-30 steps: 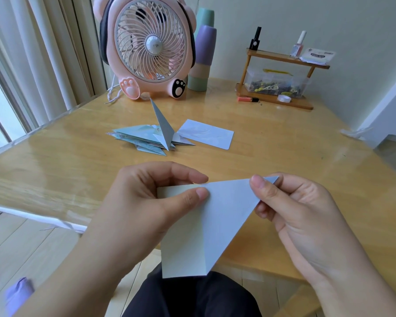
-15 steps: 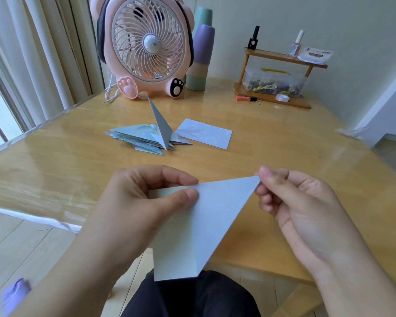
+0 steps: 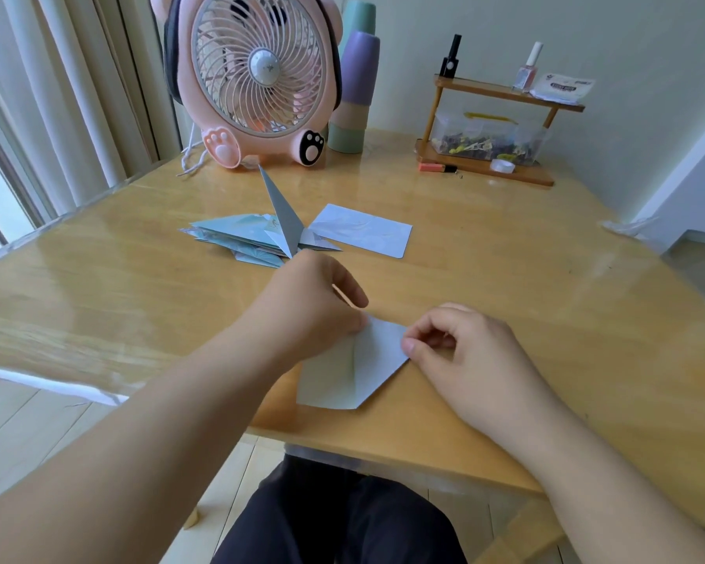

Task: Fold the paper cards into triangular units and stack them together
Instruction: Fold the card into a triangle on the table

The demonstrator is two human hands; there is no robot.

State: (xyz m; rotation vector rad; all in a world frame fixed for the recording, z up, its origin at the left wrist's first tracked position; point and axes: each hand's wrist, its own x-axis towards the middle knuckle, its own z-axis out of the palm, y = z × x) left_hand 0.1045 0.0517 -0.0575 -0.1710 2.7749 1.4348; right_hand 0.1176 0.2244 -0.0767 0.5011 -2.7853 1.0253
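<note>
The half-folded card (image 3: 355,368) lies on the table (image 3: 526,278), between both hands. The left hand (image 3: 314,307) pinches its top corner; the right hand (image 3: 456,348) pinches its right corner. If either hand slips, the fold may go crooked.

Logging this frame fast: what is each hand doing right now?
Left hand: pinched on the top left of the paper card.
Right hand: pinching the card's right corner, against the table.
</note>
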